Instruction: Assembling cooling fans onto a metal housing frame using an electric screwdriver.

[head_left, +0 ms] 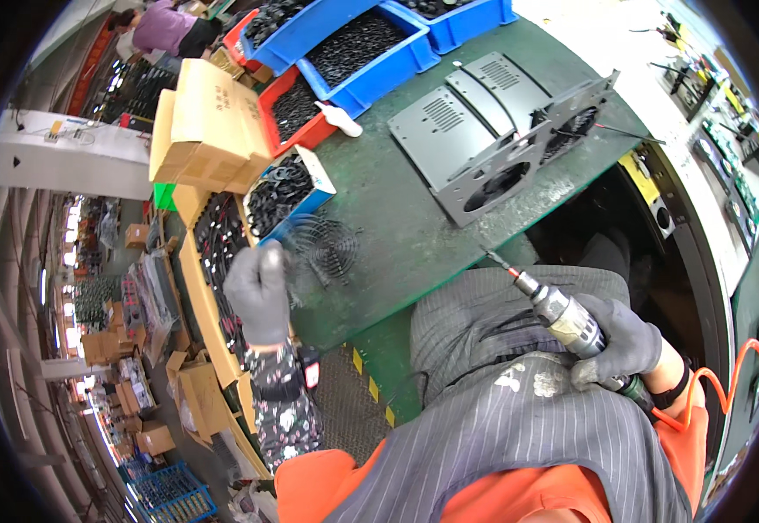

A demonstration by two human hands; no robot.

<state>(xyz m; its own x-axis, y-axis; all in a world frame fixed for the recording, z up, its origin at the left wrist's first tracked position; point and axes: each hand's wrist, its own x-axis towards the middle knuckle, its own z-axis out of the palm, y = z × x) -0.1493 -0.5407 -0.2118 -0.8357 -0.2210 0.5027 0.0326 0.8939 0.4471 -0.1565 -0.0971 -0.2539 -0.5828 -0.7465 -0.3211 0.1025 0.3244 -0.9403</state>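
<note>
Two grey metal housings (440, 126) stand on the desk (379, 301); the wire guard (327, 247) is still apart from them, near the left hand (262, 292), whose grip I cannot tell. The right hand (621, 342) firmly grips the power screwdriver (567, 321).

Here at lower right, the right hand (619, 343) is wrapped round a power screwdriver (567, 318), bit angled up-left! Left of centre, the gloved left hand (259, 292) is right by a blurred round wire grille (332, 247), grip unclear. Upper right, a dark metal housing (462, 144) sits on the green surface (388, 261); blue bins (393, 78) line the top.
</note>
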